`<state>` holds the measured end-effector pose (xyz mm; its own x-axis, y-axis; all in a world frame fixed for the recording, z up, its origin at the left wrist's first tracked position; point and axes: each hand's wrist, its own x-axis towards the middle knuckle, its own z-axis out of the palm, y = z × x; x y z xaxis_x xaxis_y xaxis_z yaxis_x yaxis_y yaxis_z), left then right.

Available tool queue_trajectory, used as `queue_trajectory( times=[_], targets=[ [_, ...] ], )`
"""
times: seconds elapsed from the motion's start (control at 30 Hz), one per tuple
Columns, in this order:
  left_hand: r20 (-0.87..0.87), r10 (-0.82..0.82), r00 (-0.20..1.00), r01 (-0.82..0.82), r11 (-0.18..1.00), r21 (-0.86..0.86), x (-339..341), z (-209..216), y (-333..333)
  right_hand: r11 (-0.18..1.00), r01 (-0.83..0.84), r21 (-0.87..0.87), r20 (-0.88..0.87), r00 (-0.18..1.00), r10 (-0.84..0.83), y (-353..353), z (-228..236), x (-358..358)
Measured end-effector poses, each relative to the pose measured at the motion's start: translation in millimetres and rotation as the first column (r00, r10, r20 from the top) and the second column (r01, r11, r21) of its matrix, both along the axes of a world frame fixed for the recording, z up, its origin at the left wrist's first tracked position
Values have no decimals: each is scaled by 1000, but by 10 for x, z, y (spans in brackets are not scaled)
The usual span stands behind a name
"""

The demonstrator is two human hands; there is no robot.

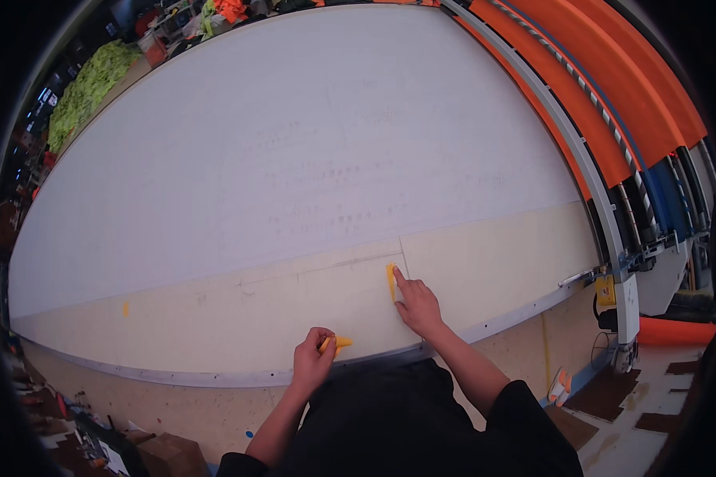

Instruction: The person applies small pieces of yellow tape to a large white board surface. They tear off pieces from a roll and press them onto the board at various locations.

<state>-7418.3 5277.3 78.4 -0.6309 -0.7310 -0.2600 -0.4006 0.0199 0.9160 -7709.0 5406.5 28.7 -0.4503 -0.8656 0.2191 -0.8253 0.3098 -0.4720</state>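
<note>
My left hand (pixel 313 359) is near the front edge of a large pale table (pixel 254 334), fingers curled round a small yellow piece (pixel 340 343). That piece has a pointed end sticking out to the right, and its exact kind is unclear. Farther in and to the right, my right hand (pixel 418 306) rests on the tabletop with its fingers apart. Its index fingertip touches the upper end of a narrow yellow strip (pixel 391 283) lying on the surface. Beside that strip, a thin dark line runs across the cream-coloured band.
A metal rail (pixel 569 131) crosses the table's right side, with orange fabric (pixel 589 71) behind it. Lime-green fabric (pixel 91 87) is heaped at the far left. A cardboard box (pixel 171 455) stands on the floor at lower left. A yellow mark (pixel 126 308) shows on the table.
</note>
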Motion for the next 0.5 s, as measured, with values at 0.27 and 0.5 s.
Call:
queue_trajectory(
  times=[0.27, 0.5],
  targets=[
    [33, 65, 997, -66, 998, 11, 273, -55, 61, 981, -149, 125, -153, 974, 168, -163, -133, -60],
    [-35, 118, 992, -117, 993, 24, 311, -79, 170, 956, 0, 293, 85, 996, -26, -175, -20, -82]
  ],
)
